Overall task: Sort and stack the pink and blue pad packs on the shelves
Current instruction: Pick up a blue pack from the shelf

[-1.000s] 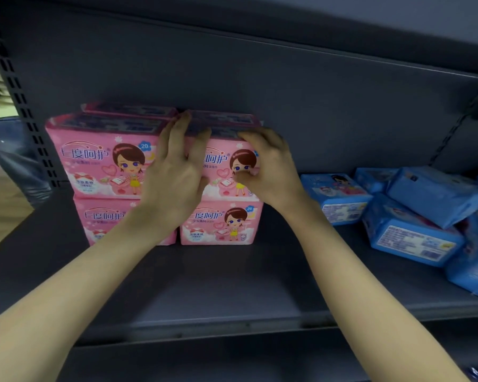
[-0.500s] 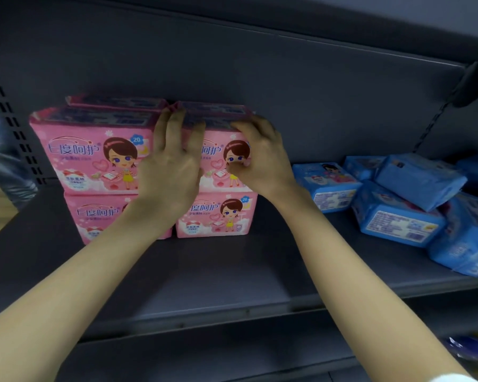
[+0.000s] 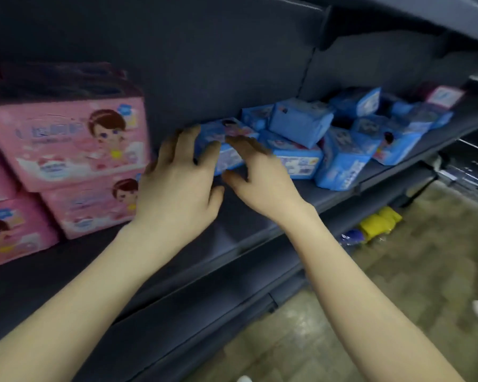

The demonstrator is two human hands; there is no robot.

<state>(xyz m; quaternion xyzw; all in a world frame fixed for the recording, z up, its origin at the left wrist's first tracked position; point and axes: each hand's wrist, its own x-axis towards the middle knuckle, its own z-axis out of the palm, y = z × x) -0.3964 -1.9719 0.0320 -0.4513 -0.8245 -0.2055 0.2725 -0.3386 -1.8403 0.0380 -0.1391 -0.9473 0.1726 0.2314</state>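
Both hands close in on the nearest blue pack (image 3: 228, 159), which lies on the shelf (image 3: 232, 235) at the left edge of a loose heap of blue packs (image 3: 342, 150) spread over the shelf's right half. The left hand (image 3: 177, 177) is spread wide, fingers fairly straight, with its fingertips at the pack's left end. The right hand (image 3: 260, 175) reaches over the top with extended fingers, thumb held out low in front. Neither has curled round the pack, and motion blur hides whether either is actually touching it. The pink packs (image 3: 66, 144) stand in neat two-high stacks at the shelf's left end, well apart from the blue ones.

The pack looks light and soft: padded contents in glossy film, likely to give under pressure and be somewhat slippery. Squeezing it between both palms at the short ends, or fingers over the top with the thumb under the front face, should hold it without crushing. Its neighbours lean on one another, so lifting this one may let others slide toward the front edge.
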